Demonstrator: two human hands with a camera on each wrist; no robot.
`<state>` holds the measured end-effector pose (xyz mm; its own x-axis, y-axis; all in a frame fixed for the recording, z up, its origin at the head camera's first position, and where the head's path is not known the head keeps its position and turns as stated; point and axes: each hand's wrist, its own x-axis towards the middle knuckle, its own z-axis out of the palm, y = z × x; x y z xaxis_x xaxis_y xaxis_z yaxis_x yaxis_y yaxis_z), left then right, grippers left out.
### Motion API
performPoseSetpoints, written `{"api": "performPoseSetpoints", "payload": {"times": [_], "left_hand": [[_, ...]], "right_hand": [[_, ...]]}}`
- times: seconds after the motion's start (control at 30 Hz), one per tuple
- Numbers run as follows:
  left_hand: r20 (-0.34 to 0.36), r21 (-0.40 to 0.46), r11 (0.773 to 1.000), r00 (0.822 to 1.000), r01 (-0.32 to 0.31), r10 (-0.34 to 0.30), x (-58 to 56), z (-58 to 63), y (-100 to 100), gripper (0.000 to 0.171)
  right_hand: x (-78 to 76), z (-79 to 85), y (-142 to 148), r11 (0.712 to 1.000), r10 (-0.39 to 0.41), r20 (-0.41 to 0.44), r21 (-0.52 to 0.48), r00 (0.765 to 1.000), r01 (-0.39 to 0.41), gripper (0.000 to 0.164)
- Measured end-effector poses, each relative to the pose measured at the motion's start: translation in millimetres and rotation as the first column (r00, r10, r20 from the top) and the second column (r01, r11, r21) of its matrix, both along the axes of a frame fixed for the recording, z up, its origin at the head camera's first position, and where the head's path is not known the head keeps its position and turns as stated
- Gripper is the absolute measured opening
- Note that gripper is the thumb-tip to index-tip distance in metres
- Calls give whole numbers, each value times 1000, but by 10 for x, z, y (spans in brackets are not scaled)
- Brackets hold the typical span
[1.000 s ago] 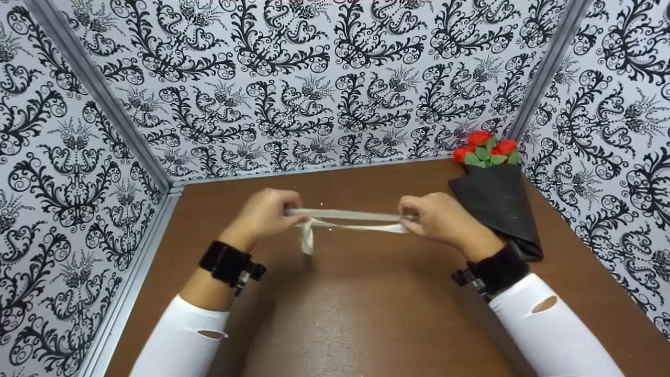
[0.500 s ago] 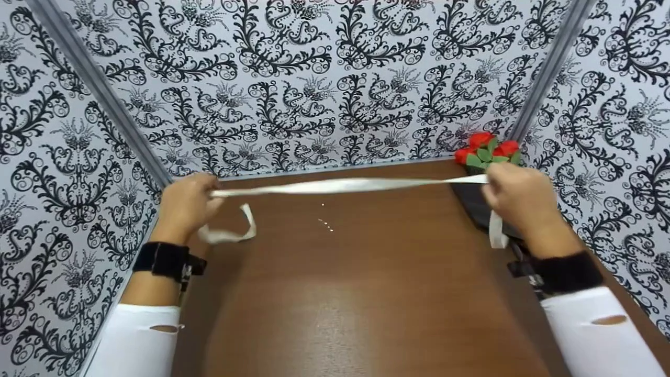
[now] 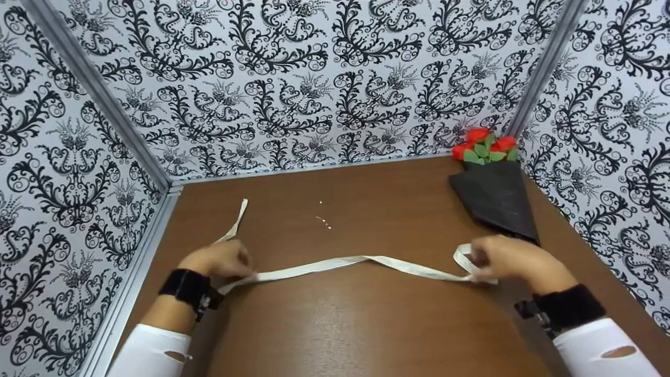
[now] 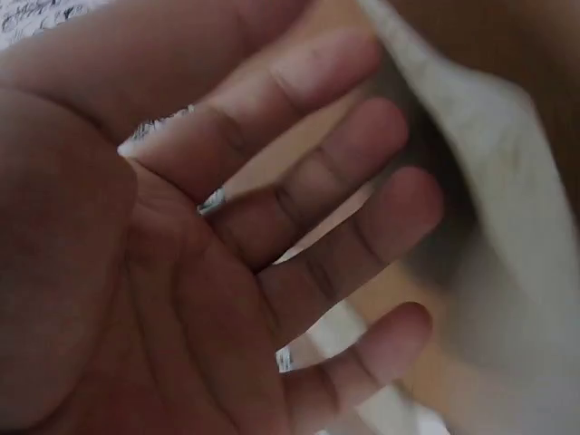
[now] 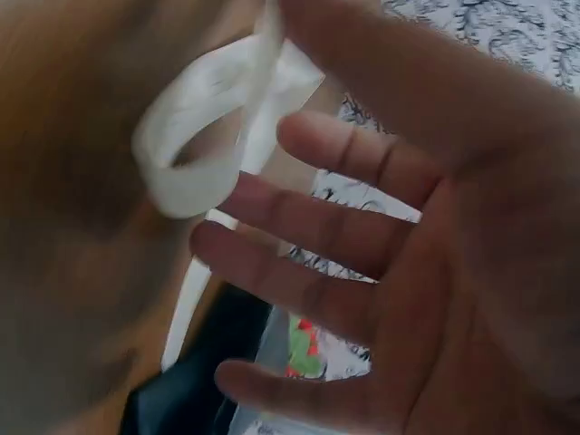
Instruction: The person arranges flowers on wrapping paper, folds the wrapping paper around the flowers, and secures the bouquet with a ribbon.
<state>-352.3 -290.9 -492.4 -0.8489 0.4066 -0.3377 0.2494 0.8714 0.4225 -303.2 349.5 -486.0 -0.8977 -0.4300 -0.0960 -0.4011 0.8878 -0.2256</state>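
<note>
A long cream-white ribbon (image 3: 314, 267) stretches across the brown table between my two hands, slightly twisted and peaked near its middle. My left hand (image 3: 222, 259) is low over its left part, thumb tip at the ribbon. The left wrist view shows the fingers (image 4: 399, 217) spread apart, with the ribbon (image 4: 517, 154) running past their tips. My right hand (image 3: 510, 259) is at the right part, thumb close to the ribbon. In the right wrist view its fingers (image 5: 299, 281) are apart, beside a loop of ribbon (image 5: 186, 186). Both thumb tips lie outside the wrist views.
A bouquet of red roses (image 3: 484, 145) in black wrapping (image 3: 494, 196) lies at the table's right rear, close to my right hand. Small white specks (image 3: 324, 222) dot the table (image 3: 335, 324). Patterned panels (image 3: 324, 78) with grey metal edging enclose the back and sides.
My hands pulled apart, drawing the folded ribbon out to a taut length in the air, then came down toward me. The ribbon now lies slack across the table and the fingers have loosened.
</note>
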Motion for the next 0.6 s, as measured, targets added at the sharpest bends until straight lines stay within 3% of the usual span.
{"api": "performPoseSetpoints", "payload": {"times": [0.13,0.33,0.47,0.6], "left_hand": [[-104,23,999,994,23,-21,-2,-40,504,18],[-92,-3,992,987,129,-129,-13,-49,1264,27],[-155,-35,985,972,171,-174,-40,-129,1583,23],[-223,-61,978,952,201,-209,-52,-214,1753,12]], "right_hand": [[-71,25,-397,999,48,-83,-19,995,-50,31],[-187,-107,-1409,990,141,-84,0,986,-142,26],[-247,-263,-1879,988,144,-166,75,975,-134,37],[-319,-437,-2060,988,135,-270,108,953,-109,26]]}}
